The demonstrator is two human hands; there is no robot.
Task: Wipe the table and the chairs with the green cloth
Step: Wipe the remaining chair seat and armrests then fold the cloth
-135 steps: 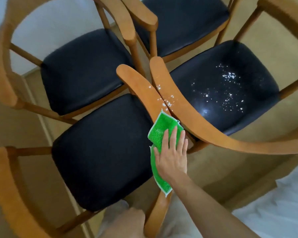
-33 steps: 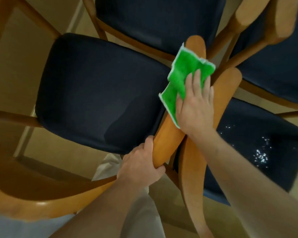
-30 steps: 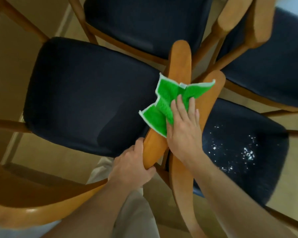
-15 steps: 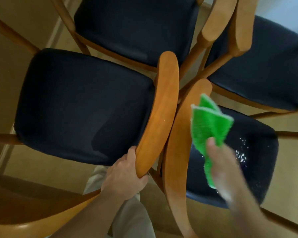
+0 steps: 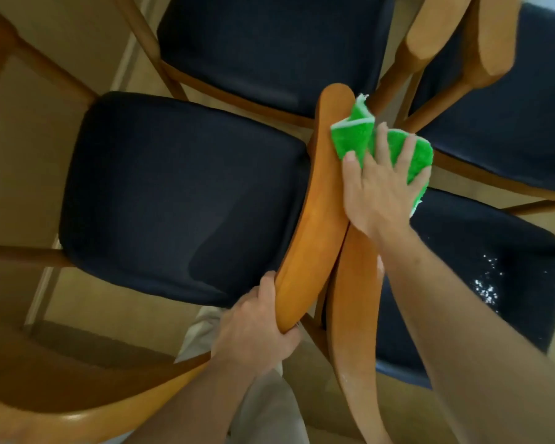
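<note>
Several wooden chairs with dark seats stand close together below me. My left hand [image 5: 257, 331] grips the near end of the left chair's wooden armrest [image 5: 318, 225]. My right hand [image 5: 377, 187] presses the green cloth [image 5: 394, 145] flat on the far end of the neighbouring right chair's armrest [image 5: 354, 315], touching the left armrest too. White crumbs [image 5: 486, 283] lie scattered on the right chair's dark seat [image 5: 462, 267]. The left chair's seat [image 5: 173, 193] shows no crumbs.
Two more chairs stand beyond, with dark seats at top centre [image 5: 269, 43] and top right [image 5: 510, 107], their armrest ends [image 5: 455, 30] close to the cloth. Tan floor [image 5: 61, 43] shows between the chair legs. My light trousers [image 5: 269, 405] are at the bottom.
My right hand swung the cloth off the left armrest, out over the right seat, then came back onto the right chair's armrest end. My left hand kept its grip.
</note>
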